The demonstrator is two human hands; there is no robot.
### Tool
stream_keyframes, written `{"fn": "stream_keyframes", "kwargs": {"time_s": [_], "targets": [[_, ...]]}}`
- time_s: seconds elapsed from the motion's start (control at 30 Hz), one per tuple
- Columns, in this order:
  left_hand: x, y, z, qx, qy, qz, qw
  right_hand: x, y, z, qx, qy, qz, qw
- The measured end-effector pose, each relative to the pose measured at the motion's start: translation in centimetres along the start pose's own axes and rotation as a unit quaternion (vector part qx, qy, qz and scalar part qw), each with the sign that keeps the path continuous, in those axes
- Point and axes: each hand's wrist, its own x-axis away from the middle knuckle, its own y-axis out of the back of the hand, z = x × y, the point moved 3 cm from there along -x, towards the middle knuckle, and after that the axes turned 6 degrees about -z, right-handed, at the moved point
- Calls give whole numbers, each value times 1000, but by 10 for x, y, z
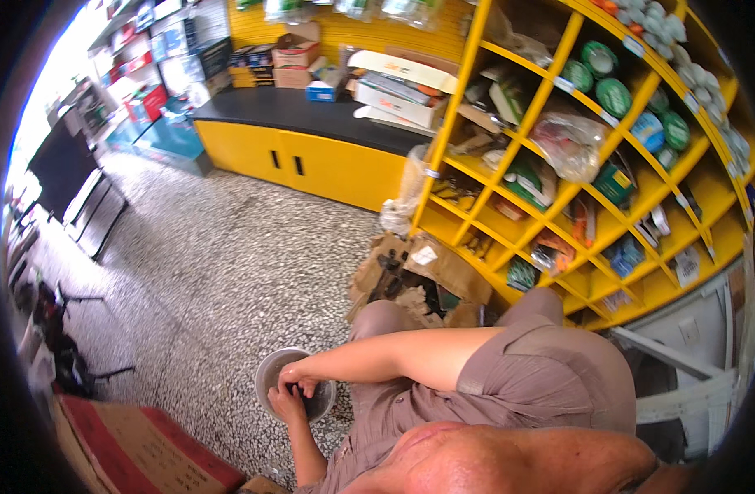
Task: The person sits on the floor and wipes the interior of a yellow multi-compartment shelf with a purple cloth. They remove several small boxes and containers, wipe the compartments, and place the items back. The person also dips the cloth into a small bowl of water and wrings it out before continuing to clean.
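Both my hands are together over the mouth of a white plastic bucket [264, 370] on the floor. My right hand [298, 374] reaches in from the upper side, fingers bent down inside the rim. My left hand [286, 402] comes from below and meets it. Between their fingers is a small dark object [296, 389], mostly covered, so its kind does not show. Both hands appear to grip it. The bucket's interior looks dark grey and wet, but the contents are unclear.
A torn cardboard box [451, 272] with dark parts stands by my knee, against yellow cubbyhole shelving [525, 139]. A red-striped carton [149, 441] is close at lower left. Beyond the speckled floor [247, 259] are a yellow cabinet [346, 167] and a black chair [65, 163].
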Motion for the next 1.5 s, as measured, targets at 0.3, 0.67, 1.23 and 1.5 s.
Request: {"fn": "stream_keyframes", "kwargs": {"time_s": [0.3,0.67,1.23,1.5], "targets": [[11,-69,14,-218,-15,126,968,12,9,6,-19,4,14,1000],[-29,33,1,358,96,181,911,11,19,-3,-37,-1,7,999],[-8,115,-85,415,19,-132,900,8,11,0,-41,-1,9,999],[-18,106,-93,197,-55,-276,939,7,2,4,-45,-2,8,999]]}}
